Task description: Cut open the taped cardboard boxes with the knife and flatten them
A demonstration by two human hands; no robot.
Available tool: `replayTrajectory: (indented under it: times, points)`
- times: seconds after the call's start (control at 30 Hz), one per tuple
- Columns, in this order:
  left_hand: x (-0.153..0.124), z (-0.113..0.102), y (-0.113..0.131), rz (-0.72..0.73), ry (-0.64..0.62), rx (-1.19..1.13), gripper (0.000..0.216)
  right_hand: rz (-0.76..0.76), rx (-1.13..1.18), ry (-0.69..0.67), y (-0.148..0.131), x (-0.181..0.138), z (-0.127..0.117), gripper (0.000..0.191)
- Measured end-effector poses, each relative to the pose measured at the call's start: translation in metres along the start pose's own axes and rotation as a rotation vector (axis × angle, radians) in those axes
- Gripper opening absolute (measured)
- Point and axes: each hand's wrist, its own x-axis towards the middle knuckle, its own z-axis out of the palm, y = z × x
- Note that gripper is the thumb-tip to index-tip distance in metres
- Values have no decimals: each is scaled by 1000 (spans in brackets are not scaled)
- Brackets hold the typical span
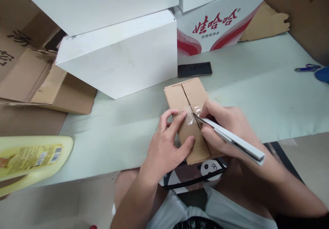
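Observation:
A small brown cardboard box (194, 143) lies at the table's front edge, its two top flaps meeting along a lengthwise seam. Clear tape (190, 116) crosses the middle of that seam. My left hand (167, 146) steadies the box from the left, with index finger and thumb pressed on its top and the other fingers curled at its side. Gripped in my right hand (223, 126) is a slim white utility knife (235, 140). Its dark tip touches the seam at the tape, and the handle slants down to the right.
A dark phone (194, 69) lies on the pale green table (123, 133) beyond the box. White boxes (123, 61) and a red-and-white carton (213, 30) stand behind. Open cardboard boxes (74, 92) and a yellow bottle (33, 157) are at left; purple-handled scissors (307, 68) lie far right.

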Motion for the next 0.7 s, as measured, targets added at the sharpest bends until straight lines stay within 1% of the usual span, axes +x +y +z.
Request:
replayTrajectory:
  times: [0.2, 0.3, 0.47, 0.63, 0.7]
  points:
    - [0, 0, 0, 3, -7, 3, 57, 8, -37, -27, 1, -1, 0, 11]
    - [0, 1, -1, 26, 0, -6, 57, 9, -54, -44, 0, -1, 1, 11]
    - [0, 3, -4, 58, 6, -12, 57, -26, -108, -6, -1, -4, 4, 13]
    - [2, 8, -8, 180, 54, 12, 53, -88, -107, 27, 3, -10, 4, 13]
    - [4, 10, -9, 224, 72, 9, 52, -92, -108, 34, 4, -10, 3, 14]
